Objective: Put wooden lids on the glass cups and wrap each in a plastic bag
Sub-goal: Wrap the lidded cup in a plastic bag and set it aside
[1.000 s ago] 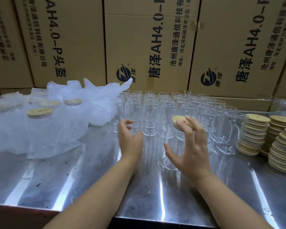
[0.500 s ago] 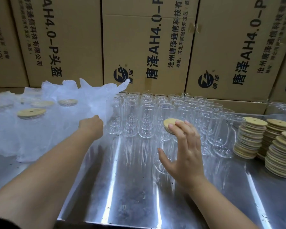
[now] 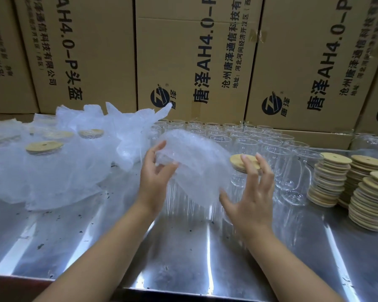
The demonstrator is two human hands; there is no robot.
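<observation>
pale tan lids (image 3: 332, 178), clear ribbed cups (image 3: 244, 144), milky bubble-textured bag (image 3: 196, 171), brown boxes (image 3: 196, 57).

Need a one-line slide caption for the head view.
Left hand pinches a plastic bag beside the lidded glass cup; right hand open at its wooden lid, lid stacks to the right.

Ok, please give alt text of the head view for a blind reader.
A person's left hand grips a clear plastic bag above a steel table; the open right hand is beside a glass cup wearing a wooden lid. Empty glasses stand behind, stacks of lids at right.
</observation>
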